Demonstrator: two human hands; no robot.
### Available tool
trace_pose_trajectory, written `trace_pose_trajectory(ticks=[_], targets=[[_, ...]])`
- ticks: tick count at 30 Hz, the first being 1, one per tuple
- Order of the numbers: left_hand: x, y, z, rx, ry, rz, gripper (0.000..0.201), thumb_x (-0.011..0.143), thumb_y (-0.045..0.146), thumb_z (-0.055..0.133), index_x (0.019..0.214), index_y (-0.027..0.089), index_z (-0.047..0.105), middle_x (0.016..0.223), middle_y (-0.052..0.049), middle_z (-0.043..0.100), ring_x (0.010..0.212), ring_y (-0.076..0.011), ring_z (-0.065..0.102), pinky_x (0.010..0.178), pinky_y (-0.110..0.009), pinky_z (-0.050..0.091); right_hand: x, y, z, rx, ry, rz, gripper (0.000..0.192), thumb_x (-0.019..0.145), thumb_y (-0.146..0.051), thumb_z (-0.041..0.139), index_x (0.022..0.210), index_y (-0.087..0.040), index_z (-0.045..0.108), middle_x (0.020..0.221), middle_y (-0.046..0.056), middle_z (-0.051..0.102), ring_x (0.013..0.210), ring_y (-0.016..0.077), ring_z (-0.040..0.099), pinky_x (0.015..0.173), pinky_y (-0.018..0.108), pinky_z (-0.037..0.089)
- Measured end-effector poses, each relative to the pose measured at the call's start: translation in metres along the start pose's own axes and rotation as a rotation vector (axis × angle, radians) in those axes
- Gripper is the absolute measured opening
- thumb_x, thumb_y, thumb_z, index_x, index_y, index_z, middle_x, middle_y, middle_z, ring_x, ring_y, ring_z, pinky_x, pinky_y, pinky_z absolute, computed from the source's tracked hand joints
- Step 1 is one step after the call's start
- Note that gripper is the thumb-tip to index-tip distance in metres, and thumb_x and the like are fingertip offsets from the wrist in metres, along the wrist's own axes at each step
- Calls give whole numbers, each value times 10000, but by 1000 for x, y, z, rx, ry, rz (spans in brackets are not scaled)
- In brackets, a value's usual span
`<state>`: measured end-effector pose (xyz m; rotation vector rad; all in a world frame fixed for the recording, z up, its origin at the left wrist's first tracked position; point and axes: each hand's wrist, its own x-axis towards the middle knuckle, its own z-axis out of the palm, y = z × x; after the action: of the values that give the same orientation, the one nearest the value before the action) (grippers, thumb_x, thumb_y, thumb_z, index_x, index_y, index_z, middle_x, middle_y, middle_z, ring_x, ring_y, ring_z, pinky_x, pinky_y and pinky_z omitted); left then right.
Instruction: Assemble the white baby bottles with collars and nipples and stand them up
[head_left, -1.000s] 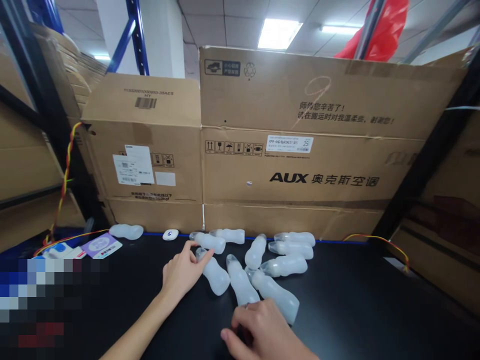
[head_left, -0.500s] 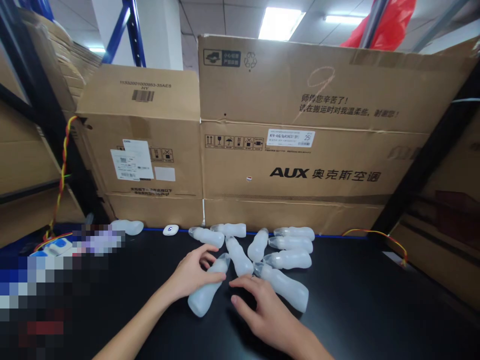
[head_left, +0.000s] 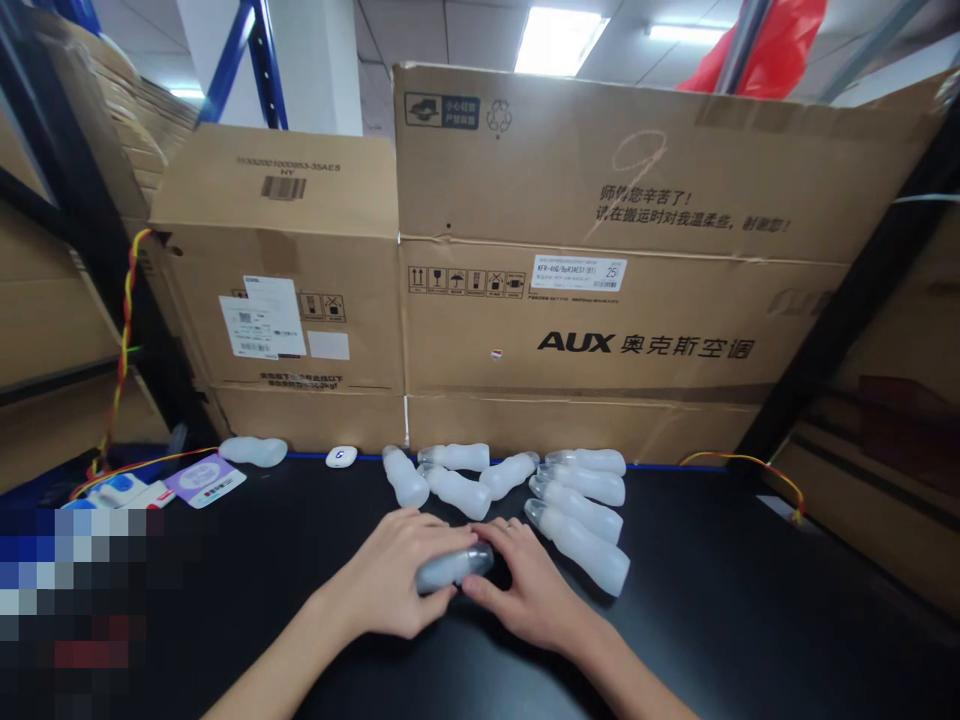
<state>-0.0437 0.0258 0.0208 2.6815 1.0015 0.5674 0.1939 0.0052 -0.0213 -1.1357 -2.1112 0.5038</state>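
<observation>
My left hand (head_left: pixel 397 572) is wrapped round a frosted white plastic bottle (head_left: pixel 450 570), low over the black table. Its clear cap (head_left: pixel 480 557) points to the right. The fingers and thumb of my right hand (head_left: pixel 521 580) close round that cap end. Most of the bottle's body is hidden by my left hand. Beyond my hands lie several like bottles on their sides; one bottle (head_left: pixel 405 478) is just past my left hand, and a larger-looking bottle (head_left: pixel 581 548) is right of my right hand.
A tall cardboard sheet (head_left: pixel 465 330) walls off the back of the black table (head_left: pixel 300 600). Near it are a small white oval item (head_left: pixel 341 457) and a lone bottle (head_left: pixel 253 452). A purple-and-white card (head_left: pixel 206 481) and a red-yellow wire (head_left: pixel 127 330) are at left.
My left hand has moved right with the bottle and turned it crosswise. My right hand, empty before, has closed on its cap end. Several bottles beyond have shifted and turned.
</observation>
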Motion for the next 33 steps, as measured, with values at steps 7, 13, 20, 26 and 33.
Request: trace_pose_trajectory(ticks=[7, 13, 20, 26, 33], targets=[[6, 11, 14, 157, 117, -8, 476, 853, 408, 723, 1304, 257, 698, 1222, -94, 785, 1081, -345, 742, 966, -489, 568, -5, -10, -4, 84, -36, 59, 306, 1002, -437, 646, 1209, -215, 603, 1058, 49, 719, 915, 225, 660, 837, 350, 486], [0, 13, 24, 142, 107, -9, 514, 895, 339, 663, 1400, 263, 609, 1335, -130, 729, 1182, -358, 706, 1032, -514, 543, -5, -18, -8, 186, -36, 14, 247, 999, -297, 626, 1231, -229, 573, 1099, 43, 732, 928, 214, 676, 845, 328, 499], [7, 17, 11, 91, -17, -118, 377, 941, 538, 626, 1206, 279, 690, 1105, -51, 791, 998, -319, 757, 841, -416, 551, -5, -16, -12, 123, -53, -137, 347, 960, -184, 603, 1298, -245, 559, 1177, 76, 709, 1044, 245, 675, 893, 366, 539], [6, -11, -5, 5, 125, -285, 262, 878, 533, 705, 1025, 317, 719, 1042, 3, 802, 976, -282, 760, 869, -365, 528, -2, 22, -28, 101, 250, -137, 349, 995, -195, 558, 1333, -278, 532, 1331, 108, 631, 1191, 263, 639, 1034, 444, 522], [3, -26, -6, -94, 220, -208, 268, 985, 402, 534, 1179, 263, 657, 1090, -46, 785, 964, -255, 742, 858, -351, 535, -2, 12, -29, -54, 136, -99, 440, 984, -198, 554, 1416, -282, 539, 1394, 123, 567, 1269, 285, 590, 1091, 463, 495]])
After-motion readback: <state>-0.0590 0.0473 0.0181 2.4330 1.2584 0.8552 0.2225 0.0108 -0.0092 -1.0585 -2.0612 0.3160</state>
